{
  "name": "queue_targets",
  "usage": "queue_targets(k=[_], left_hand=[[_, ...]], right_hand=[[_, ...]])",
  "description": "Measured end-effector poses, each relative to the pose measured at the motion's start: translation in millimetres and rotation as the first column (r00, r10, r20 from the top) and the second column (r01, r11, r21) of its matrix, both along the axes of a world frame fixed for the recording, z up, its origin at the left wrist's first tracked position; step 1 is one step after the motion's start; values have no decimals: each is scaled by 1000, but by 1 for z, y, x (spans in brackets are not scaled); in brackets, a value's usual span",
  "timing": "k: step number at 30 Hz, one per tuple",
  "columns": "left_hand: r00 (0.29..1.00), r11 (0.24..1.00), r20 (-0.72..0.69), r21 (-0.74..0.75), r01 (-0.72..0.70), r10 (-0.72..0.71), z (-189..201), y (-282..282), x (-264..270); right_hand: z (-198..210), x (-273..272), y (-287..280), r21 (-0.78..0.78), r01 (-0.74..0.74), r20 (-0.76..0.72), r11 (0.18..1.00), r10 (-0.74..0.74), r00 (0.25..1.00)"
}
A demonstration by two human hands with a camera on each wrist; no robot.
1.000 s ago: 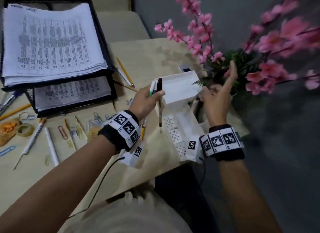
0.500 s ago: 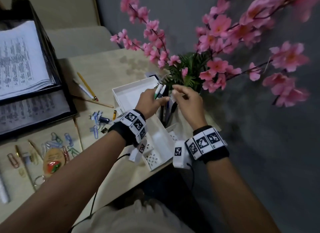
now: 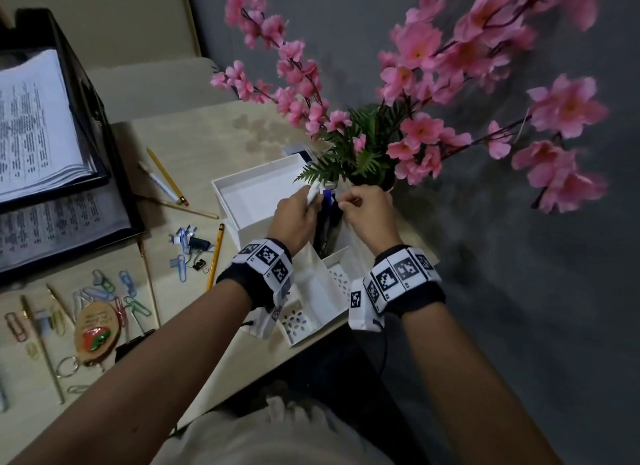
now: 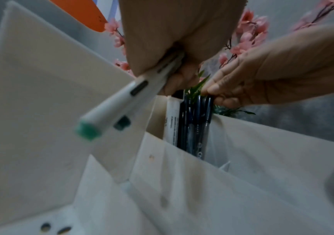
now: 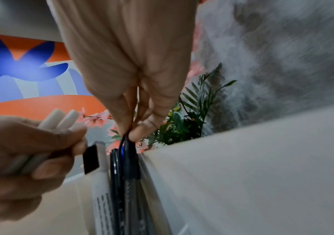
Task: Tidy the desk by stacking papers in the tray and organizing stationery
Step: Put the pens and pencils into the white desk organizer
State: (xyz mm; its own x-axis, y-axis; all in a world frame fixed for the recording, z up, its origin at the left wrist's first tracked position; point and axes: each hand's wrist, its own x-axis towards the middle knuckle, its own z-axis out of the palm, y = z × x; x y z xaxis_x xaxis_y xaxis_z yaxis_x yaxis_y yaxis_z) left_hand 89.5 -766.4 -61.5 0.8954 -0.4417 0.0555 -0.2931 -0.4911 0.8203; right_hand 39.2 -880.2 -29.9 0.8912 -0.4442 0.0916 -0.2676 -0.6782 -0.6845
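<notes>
A white desk organizer (image 3: 322, 291) stands at the desk's right edge, with several dark pens (image 4: 194, 124) and a white marker (image 4: 171, 122) upright in its tall slot. My left hand (image 3: 298, 215) grips two white pens with green ends (image 4: 109, 109) (image 5: 61, 119) over the organizer. My right hand (image 3: 363, 212) pinches the top of a dark pen (image 5: 129, 159) that stands in the slot. A black paper tray (image 3: 100, 146) with stacked printed papers (image 3: 31, 125) sits at the back left.
Pencils (image 3: 166, 175), coloured paper clips (image 3: 104, 291), binder clips (image 3: 194, 246) and a keyring tag (image 3: 95, 333) lie scattered on the desk (image 3: 194, 135). A pot of pink artificial blossoms (image 3: 426, 129) rises right behind the organizer, its fern leaves (image 3: 329, 167) overhanging the slot.
The camera view swung right. My right hand came down from the blossoms onto the pens in the slot. My left hand stays over the organizer with its pens.
</notes>
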Motion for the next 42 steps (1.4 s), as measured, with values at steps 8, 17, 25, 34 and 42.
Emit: queue_targets(k=[8,17,25,34,42], left_hand=[[994,993,1,45,105,-105,9,1,-9],[987,992,-107,-70,108,-116,17,-2,-10],[990,979,-112,-175,-108,89,16,-2,3],[974,965,-12,-134,-226,227,0,-7,7],[956,952,134,-202,-232,261,-9,-9,3]], right_hand=[[17,7,23,267,-13,117,964,-19,993],[25,5,16,376,67,144,924,-130,981],[45,-4,-8,105,151,294,983,-176,940],[-10,-1,1,-58,63,40,996,-61,997],[-15,6,9,-92,-49,-60,995,44,997]])
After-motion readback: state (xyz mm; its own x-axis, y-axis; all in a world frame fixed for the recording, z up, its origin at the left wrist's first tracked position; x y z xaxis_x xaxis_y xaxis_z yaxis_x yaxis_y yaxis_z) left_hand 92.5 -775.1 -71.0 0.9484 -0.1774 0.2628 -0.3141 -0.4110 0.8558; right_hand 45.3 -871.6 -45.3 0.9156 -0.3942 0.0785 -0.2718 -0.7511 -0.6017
